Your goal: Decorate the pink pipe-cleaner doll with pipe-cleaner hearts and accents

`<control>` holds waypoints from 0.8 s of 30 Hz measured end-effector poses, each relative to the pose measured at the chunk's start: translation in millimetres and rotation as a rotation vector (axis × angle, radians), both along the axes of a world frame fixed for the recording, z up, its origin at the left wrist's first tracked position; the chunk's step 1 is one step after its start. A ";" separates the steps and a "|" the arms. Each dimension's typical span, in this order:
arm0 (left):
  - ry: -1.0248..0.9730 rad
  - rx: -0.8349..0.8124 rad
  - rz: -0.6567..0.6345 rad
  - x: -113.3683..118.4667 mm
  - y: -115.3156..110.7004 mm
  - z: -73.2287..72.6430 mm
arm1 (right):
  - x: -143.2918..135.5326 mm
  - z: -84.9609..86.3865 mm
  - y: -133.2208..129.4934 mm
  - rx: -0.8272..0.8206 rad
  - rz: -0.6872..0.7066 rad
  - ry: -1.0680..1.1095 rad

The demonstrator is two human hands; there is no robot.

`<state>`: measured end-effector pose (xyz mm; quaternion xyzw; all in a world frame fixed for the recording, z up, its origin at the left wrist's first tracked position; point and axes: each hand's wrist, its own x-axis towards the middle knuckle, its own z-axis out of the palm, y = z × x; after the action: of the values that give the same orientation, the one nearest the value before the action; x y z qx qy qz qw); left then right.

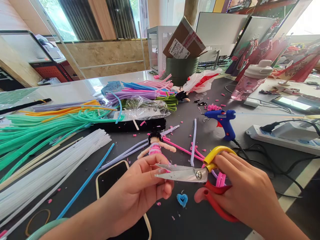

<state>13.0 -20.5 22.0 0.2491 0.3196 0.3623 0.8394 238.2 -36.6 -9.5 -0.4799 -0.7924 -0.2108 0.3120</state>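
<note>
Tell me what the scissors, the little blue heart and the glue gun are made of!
Scissors: the blades look like shiny metal, since they gleam silver; the yellow and red handles seem smooth plastic, maybe rubbery, with a soft sheen.
Blue heart: probably fuzzy pipe cleaner, because its edges look fluffy.
Glue gun: likely hard plastic, since its blue body looks smooth and moulded.

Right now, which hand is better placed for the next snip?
Probably the right hand: it holds the scissors, slightly open. The left hand is at the blade tips instead.

The left hand (142,190) bends fingers (151,160) toward thumb (147,178); the right hand (246,186) curls, thumb spread below.
</note>
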 end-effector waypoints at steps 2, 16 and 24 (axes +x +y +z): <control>-0.005 -0.003 0.013 0.2 -0.5 0.1 | 0.4 0.9 0.8 0.036 -0.001 -0.010; -0.019 0.013 -0.006 -0.4 0.3 -0.2 | 2.3 -7.9 0.3 0.010 0.005 0.040; 0.002 0.009 0.013 -1.5 2.6 3.7 | -1.1 -0.9 -0.5 -0.055 -0.015 0.140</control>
<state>11.5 -17.9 25.7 0.2511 0.3206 0.3691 0.8354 237.2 -37.1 -10.4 -0.5078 -0.7706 -0.1573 0.3516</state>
